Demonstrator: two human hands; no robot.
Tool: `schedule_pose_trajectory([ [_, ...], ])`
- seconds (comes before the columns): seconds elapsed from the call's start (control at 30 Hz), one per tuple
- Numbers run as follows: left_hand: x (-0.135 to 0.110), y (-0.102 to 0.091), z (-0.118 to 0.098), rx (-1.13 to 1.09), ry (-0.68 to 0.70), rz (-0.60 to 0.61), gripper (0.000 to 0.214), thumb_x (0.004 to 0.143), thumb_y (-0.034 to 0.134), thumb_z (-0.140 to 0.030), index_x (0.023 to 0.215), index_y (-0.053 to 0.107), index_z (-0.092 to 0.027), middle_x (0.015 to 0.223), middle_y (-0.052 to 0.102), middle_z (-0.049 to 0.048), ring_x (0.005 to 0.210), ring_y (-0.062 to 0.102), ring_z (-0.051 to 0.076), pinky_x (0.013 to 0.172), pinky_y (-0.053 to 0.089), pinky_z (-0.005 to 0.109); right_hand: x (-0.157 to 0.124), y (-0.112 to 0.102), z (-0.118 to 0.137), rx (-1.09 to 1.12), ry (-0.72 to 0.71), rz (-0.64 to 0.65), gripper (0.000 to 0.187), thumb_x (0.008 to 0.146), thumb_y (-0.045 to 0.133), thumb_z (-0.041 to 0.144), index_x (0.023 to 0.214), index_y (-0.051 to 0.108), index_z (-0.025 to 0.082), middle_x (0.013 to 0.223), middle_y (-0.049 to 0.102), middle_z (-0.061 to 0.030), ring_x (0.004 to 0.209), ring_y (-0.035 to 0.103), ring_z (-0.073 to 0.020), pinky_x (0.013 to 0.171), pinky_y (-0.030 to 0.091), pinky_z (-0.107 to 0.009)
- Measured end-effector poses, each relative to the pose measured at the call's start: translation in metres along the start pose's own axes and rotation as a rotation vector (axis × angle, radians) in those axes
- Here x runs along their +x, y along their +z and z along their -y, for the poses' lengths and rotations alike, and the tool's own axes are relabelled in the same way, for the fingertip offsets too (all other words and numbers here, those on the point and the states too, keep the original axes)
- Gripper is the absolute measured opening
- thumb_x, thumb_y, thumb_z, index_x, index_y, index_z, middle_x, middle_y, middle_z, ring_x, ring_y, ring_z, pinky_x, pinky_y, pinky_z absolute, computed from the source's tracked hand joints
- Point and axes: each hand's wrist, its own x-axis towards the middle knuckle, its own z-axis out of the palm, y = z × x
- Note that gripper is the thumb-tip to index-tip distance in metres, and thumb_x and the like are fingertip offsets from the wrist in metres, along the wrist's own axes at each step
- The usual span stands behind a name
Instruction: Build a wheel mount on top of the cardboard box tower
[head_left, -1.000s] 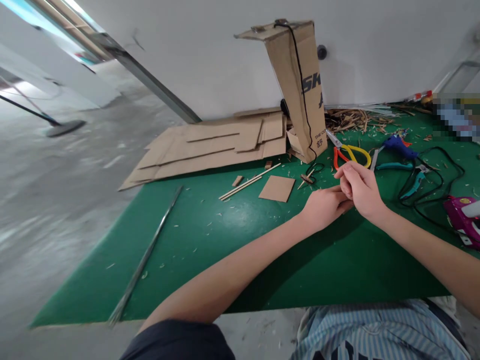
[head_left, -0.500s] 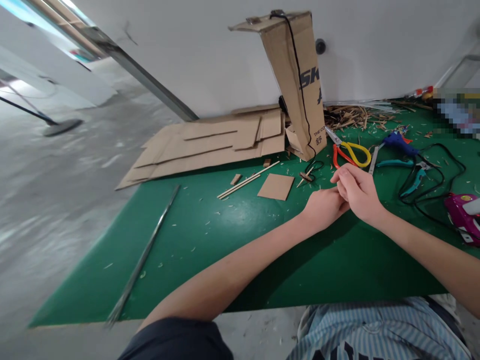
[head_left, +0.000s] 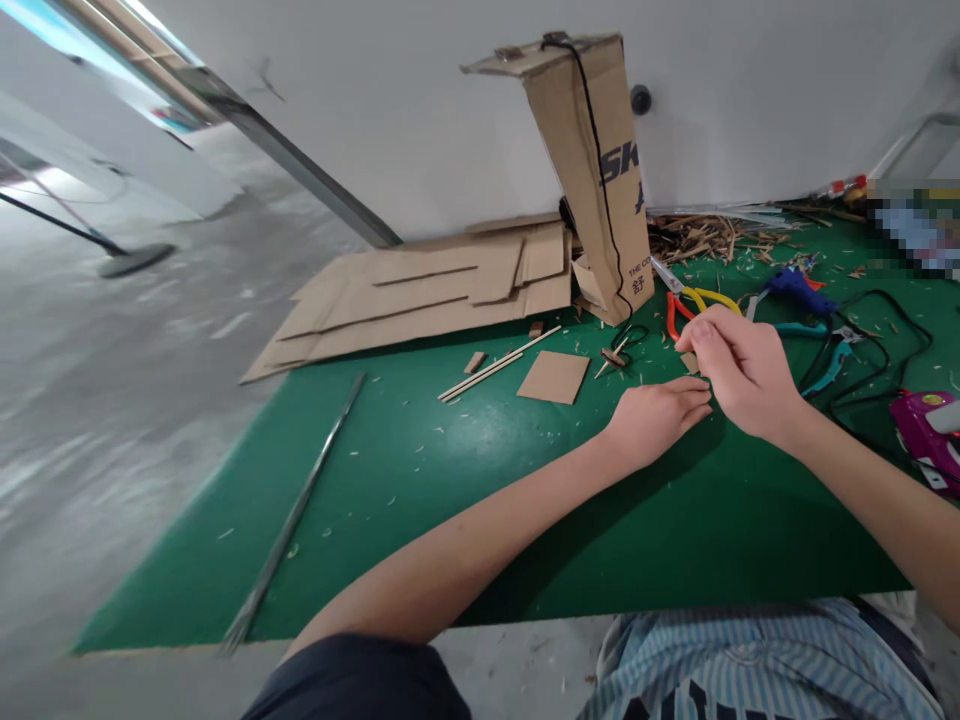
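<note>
My right hand (head_left: pixel 746 378) is closed, thumb laid over curled fingers, above the right part of the green table. Whatever it grips is hidden. A small brown cardboard-like piece (head_left: pixel 690 362) shows just beneath its fingers; I cannot tell whether it is held or lies behind. Close by on the left, my left hand (head_left: pixel 651 420) has its fingers pressed together, tips pointing at the right hand, and their contents are out of sight. Scissors (head_left: pixel 679 288) with red and yellow handles lie just beyond. A square of cardboard (head_left: pixel 555 377) and a stick bundle with black cord (head_left: pixel 615 356) are left of the hands.
A tall cardboard stand (head_left: pixel 600 180) carries a black cord, with flat cardboard sheets (head_left: pixel 420 290) beside it. Thin sticks (head_left: pixel 487 372) and a wire bundle (head_left: pixel 300 500) lie leftward. A blue glue gun (head_left: pixel 801 290), teal-handled pliers (head_left: pixel 829 365) and a magenta tool (head_left: pixel 926 430) are rightward.
My hands, earlier touching each other, have drawn apart a little. The right hand moved right, revealing the small brown piece. The left hand stays nearly in place. The view shifted slightly.
</note>
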Motion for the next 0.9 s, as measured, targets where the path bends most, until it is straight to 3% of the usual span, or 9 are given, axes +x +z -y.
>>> schedule_pose_trajectory([
  [0.13, -0.003, -0.003, -0.003, 0.009, 0.02, 0.016, 0.033, 0.104, 0.046, -0.035, 0.111, 0.075, -0.023, 0.116, 0.074, 0.0061, 0.099, 0.072, 0.019, 0.072, 0.052, 0.024, -0.004, -0.021, -0.022, -0.454, 0.075, 0.32, 0.032, 0.102, 0.042, 0.036, 0.076, 0.056, 0.023, 0.063, 0.056, 0.0002, 0.053, 0.046, -0.0136, 0.053, 0.03, -0.03],
  [0.27, -0.003, -0.002, -0.003, 0.006, 0.031, -0.012, 0.034, 0.104, 0.044, -0.035, 0.121, 0.071, -0.023, 0.133, 0.068, 0.0037, 0.111, 0.07, 0.018, 0.081, 0.055, 0.024, -0.023, -0.032, -0.053, -0.855, -0.035, 0.366, 0.029, 0.101, 0.04, 0.029, 0.101, 0.066, 0.018, 0.094, 0.071, -0.0118, 0.089, 0.064, -0.0255, 0.071, 0.044, -0.036],
  [0.37, -0.003, -0.002, -0.003, -0.003, 0.022, -0.028, 0.035, 0.104, 0.044, -0.034, 0.127, 0.068, -0.022, 0.135, 0.067, 0.0035, 0.113, 0.069, 0.018, 0.087, 0.056, 0.025, -0.033, -0.035, -0.064, -0.989, -0.137, 0.278, 0.035, 0.102, 0.041, 0.029, 0.128, 0.062, 0.018, 0.129, 0.067, -0.0154, 0.118, 0.059, -0.0335, 0.104, 0.038, -0.058],
  [0.43, -0.003, -0.004, -0.004, -0.017, 0.007, -0.037, 0.036, 0.104, 0.044, -0.035, 0.128, 0.067, -0.022, 0.137, 0.066, 0.004, 0.114, 0.069, 0.019, 0.089, 0.057, 0.027, -0.036, -0.036, -0.065, -1.023, -0.167, 0.185, 0.041, 0.101, 0.044, 0.03, 0.14, 0.054, 0.022, 0.147, 0.056, -0.0136, 0.133, 0.05, -0.0377, 0.113, 0.023, -0.071],
  [0.53, -0.004, -0.006, -0.004, -0.036, -0.002, -0.058, 0.037, 0.104, 0.044, -0.036, 0.13, 0.066, -0.023, 0.136, 0.067, 0.0053, 0.116, 0.069, 0.02, 0.091, 0.057, 0.029, -0.037, -0.035, -0.069, -0.946, -0.215, 0.154, 0.048, 0.102, 0.039, 0.02, 0.15, 0.043, 0.024, 0.15, 0.055, -0.0119, 0.135, 0.052, -0.0322, 0.118, 0.015, -0.073],
  [0.63, -0.004, -0.01, -0.002, -0.037, 0.001, -0.091, 0.036, 0.103, 0.046, -0.036, 0.131, 0.065, -0.023, 0.131, 0.068, 0.0067, 0.112, 0.07, 0.02, 0.087, 0.058, 0.028, -0.04, -0.033, -0.078, -0.791, -0.288, 0.175, 0.061, 0.1, 0.027, 0.006, 0.158, 0.029, 0.023, 0.148, 0.057, -0.0126, 0.136, 0.054, -0.0225, 0.123, 0.024, -0.062],
  [0.73, -0.002, -0.022, 0.002, -0.021, -0.025, -0.172, 0.036, 0.102, 0.046, -0.036, 0.129, 0.066, -0.021, 0.127, 0.069, 0.0089, 0.106, 0.071, 0.021, 0.081, 0.057, 0.029, -0.043, -0.031, -0.084, -0.739, -0.279, 0.145, 0.07, 0.095, 0.024, 0.0, 0.161, 0.023, 0.024, 0.158, 0.043, -0.0156, 0.15, 0.035, -0.0231, 0.119, 0.036, -0.054],
  [0.83, -0.001, -0.039, 0.002, -0.006, -0.098, -0.22, 0.037, 0.103, 0.044, -0.036, 0.127, 0.066, -0.019, 0.116, 0.071, 0.0094, 0.098, 0.071, 0.021, 0.078, 0.056, 0.03, -0.044, -0.03, -0.082, -0.743, -0.27, 0.127, 0.078, 0.091, 0.025, -0.003, 0.162, 0.019, 0.029, 0.167, 0.024, -0.0148, 0.156, 0.018, -0.0285, 0.118, 0.037, -0.056],
  [0.9, -0.003, -0.047, -0.002, 0.014, -0.147, -0.156, 0.04, 0.101, 0.047, -0.043, 0.126, 0.065, -0.019, 0.109, 0.072, 0.0085, 0.095, 0.071, 0.023, 0.078, 0.056, 0.032, -0.045, -0.03, -0.076, -0.785, -0.258, 0.103, 0.084, 0.089, 0.03, -0.003, 0.163, 0.01, 0.032, 0.169, 0.016, -0.0141, 0.157, 0.011, -0.033, 0.118, 0.03, -0.064],
])
